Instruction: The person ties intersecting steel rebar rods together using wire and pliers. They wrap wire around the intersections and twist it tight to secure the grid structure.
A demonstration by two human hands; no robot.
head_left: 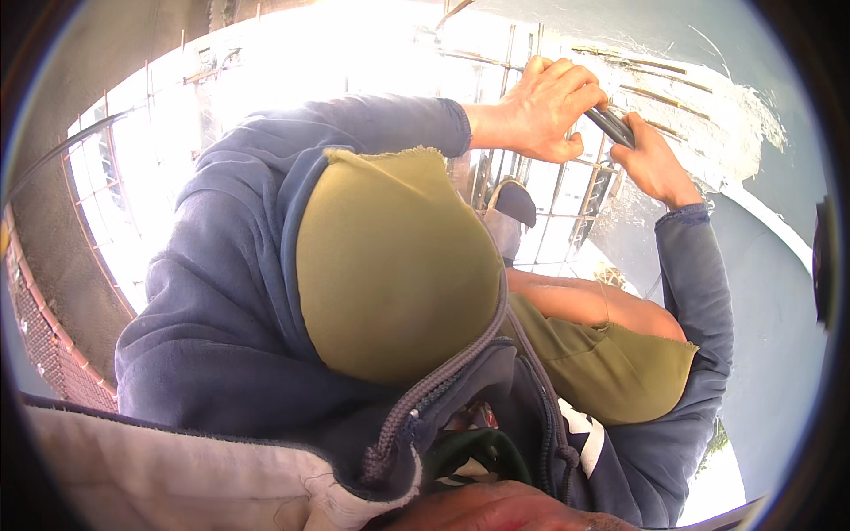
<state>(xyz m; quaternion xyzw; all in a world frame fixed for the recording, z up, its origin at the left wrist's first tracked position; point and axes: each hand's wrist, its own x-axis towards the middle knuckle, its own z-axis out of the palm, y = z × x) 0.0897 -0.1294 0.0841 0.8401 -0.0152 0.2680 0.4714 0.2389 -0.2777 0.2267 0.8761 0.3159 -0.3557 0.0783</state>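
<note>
Two parallel dark bars or handles (611, 126), whose exact kind I cannot tell, run slantwise between my hands at the upper right. The fingers of my left hand (548, 109) curl over their upper left end, back of the hand towards me. My right hand (654, 162) grips the lower right end between thumb and fingers. The far ends are hidden in both hands. Behind and below them is a grid of thin steel reinforcing rods (561, 179), partly lost in glare. My shod foot (514, 202) shows below my left hand.
Further rods (664, 99) cross the rough, pale broken edge (744, 126) of a grey-blue wall (764, 299) at the right. My bent knees in olive shorts fill the middle. At the left are a dark cable (73, 139) and a brown, rough surface (60, 219).
</note>
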